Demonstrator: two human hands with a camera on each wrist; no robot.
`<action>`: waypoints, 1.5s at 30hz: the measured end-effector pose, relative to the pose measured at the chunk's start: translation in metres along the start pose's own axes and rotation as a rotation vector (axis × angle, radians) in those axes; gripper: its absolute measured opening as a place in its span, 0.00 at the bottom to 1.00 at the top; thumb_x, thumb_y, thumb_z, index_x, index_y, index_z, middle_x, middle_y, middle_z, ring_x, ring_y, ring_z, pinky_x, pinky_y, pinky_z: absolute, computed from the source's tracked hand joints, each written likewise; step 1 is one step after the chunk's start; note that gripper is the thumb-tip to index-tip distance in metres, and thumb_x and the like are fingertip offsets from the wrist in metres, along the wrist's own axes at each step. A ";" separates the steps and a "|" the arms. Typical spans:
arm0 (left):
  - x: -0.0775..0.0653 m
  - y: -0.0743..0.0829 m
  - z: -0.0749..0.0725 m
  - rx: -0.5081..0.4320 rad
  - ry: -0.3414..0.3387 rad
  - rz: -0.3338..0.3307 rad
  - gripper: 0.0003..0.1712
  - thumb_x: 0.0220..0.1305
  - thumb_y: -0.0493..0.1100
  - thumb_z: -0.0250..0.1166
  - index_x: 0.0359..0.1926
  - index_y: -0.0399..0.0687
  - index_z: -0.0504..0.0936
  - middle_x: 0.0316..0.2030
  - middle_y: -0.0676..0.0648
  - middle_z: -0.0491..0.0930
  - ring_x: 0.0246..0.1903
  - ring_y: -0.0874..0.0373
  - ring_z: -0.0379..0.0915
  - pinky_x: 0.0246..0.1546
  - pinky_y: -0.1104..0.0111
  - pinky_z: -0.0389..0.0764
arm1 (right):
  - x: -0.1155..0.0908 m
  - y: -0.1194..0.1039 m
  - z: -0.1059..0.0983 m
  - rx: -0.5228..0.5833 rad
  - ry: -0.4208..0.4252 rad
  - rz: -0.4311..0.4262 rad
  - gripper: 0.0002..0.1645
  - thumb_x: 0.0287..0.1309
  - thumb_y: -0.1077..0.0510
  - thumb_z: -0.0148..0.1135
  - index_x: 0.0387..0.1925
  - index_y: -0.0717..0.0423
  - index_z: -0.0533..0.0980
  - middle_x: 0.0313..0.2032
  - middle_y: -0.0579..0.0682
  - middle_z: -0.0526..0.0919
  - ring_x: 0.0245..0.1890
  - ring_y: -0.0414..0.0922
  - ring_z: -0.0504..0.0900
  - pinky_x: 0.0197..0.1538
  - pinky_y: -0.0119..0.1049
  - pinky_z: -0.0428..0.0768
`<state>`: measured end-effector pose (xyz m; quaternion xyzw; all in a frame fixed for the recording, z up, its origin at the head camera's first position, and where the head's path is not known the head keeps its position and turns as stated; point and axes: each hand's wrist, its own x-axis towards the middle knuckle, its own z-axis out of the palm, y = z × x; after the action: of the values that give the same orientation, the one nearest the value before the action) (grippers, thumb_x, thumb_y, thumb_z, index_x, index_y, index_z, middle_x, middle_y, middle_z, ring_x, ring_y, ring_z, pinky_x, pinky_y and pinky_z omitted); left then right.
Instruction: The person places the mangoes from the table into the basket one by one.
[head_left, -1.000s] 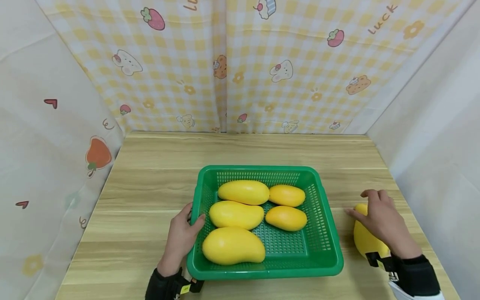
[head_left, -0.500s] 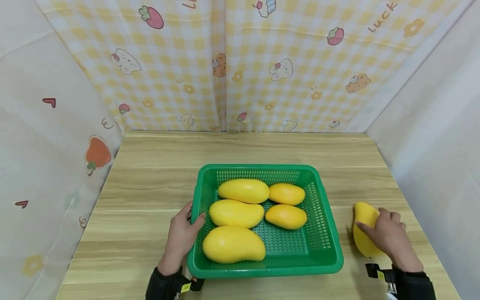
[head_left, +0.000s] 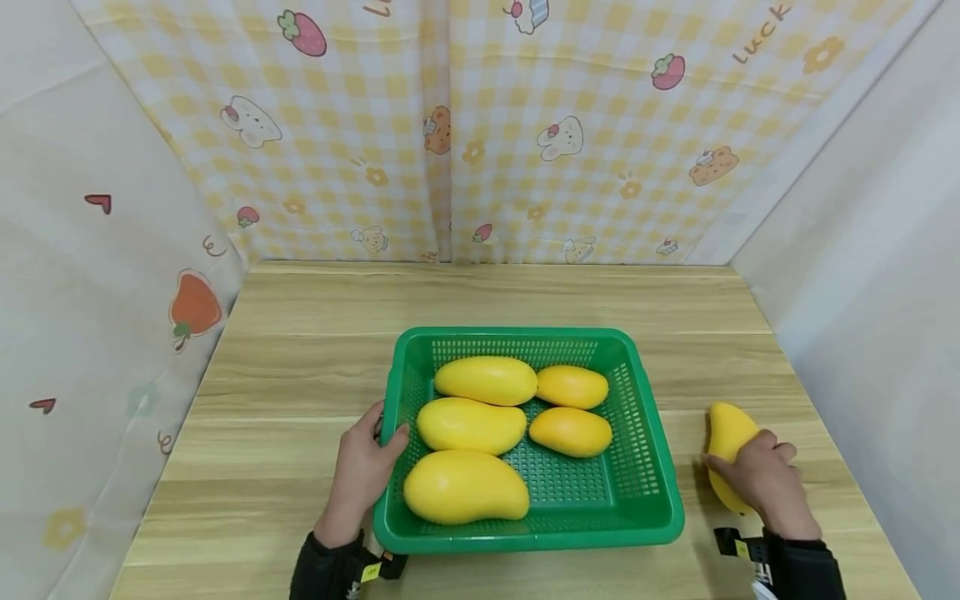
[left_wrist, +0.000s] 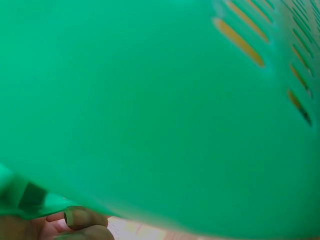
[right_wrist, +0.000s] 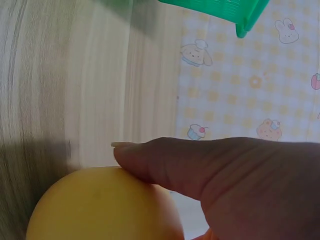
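Observation:
In the head view, my left hand (head_left: 362, 473) grips the left rim of a green plastic basket (head_left: 528, 543), thumb over the edge. The basket's green wall (left_wrist: 150, 115) fills most of the left wrist view, fingertips (left_wrist: 86, 220) curled at its lower edge. Inside lie three large yellow mangoes, one nearest the front (head_left: 465, 487), and two smaller orange-yellow ones, one of them (head_left: 570, 432) on the right. My right hand (head_left: 771, 483) holds another yellow mango (head_left: 729, 427) on the table, right of the basket. The right wrist view shows the thumb (right_wrist: 160, 160) against this mango's side.
The wood-grain table (head_left: 300, 350) carries the basket near its front. Behind it hangs a yellow checked cloth (head_left: 345, 175) with cartoon prints. White cloth walls (head_left: 862, 275) flank both sides. Black wrist cameras (head_left: 742, 546) sit below each hand.
My right hand came down and slightly toward me over the mango, and its thumb and fingers closed around the fruit. The left hand and basket stayed put.

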<state>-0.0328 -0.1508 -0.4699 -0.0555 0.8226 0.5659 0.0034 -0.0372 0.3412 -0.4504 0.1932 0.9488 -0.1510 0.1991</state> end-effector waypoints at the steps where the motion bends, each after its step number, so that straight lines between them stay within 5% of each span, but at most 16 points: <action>1: 0.000 0.000 0.000 0.002 0.001 0.000 0.20 0.64 0.36 0.61 0.58 0.38 0.74 0.41 0.37 0.82 0.32 0.50 0.82 0.27 0.68 0.82 | 0.000 0.000 0.000 0.000 0.003 0.004 0.58 0.54 0.34 0.60 0.44 0.87 0.47 0.30 0.72 0.55 0.27 0.62 0.67 0.28 0.49 0.72; 9: 0.001 -0.001 0.000 0.005 0.010 -0.009 0.20 0.64 0.36 0.61 0.57 0.39 0.74 0.40 0.38 0.82 0.31 0.51 0.81 0.26 0.68 0.82 | 0.002 -0.003 -0.002 0.029 -0.003 0.031 0.60 0.54 0.30 0.58 0.46 0.85 0.46 0.30 0.72 0.59 0.30 0.63 0.67 0.27 0.48 0.73; 16: 0.001 -0.001 0.001 -0.002 -0.001 -0.012 0.20 0.65 0.36 0.61 0.58 0.39 0.74 0.40 0.38 0.82 0.32 0.51 0.81 0.27 0.68 0.82 | 0.001 -0.001 -0.001 0.097 0.013 0.075 0.54 0.51 0.39 0.64 0.46 0.84 0.48 0.30 0.73 0.61 0.30 0.62 0.69 0.27 0.47 0.73; 31: 0.000 -0.002 0.000 0.005 0.005 -0.006 0.19 0.64 0.36 0.61 0.56 0.39 0.75 0.40 0.39 0.82 0.32 0.52 0.81 0.28 0.69 0.82 | 0.000 0.002 -0.001 0.109 0.175 -0.067 0.52 0.46 0.49 0.67 0.50 0.87 0.50 0.31 0.72 0.62 0.28 0.63 0.69 0.27 0.48 0.71; 45: 0.000 0.002 0.000 0.001 0.000 -0.027 0.19 0.64 0.35 0.61 0.57 0.38 0.75 0.40 0.38 0.82 0.33 0.50 0.81 0.28 0.67 0.83 | -0.025 -0.031 -0.029 0.165 0.320 -0.248 0.55 0.43 0.54 0.71 0.59 0.84 0.50 0.39 0.74 0.64 0.33 0.64 0.67 0.29 0.50 0.71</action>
<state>-0.0326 -0.1498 -0.4682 -0.0667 0.8222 0.5652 0.0111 -0.0387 0.3173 -0.4079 0.1121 0.9693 -0.2188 0.0094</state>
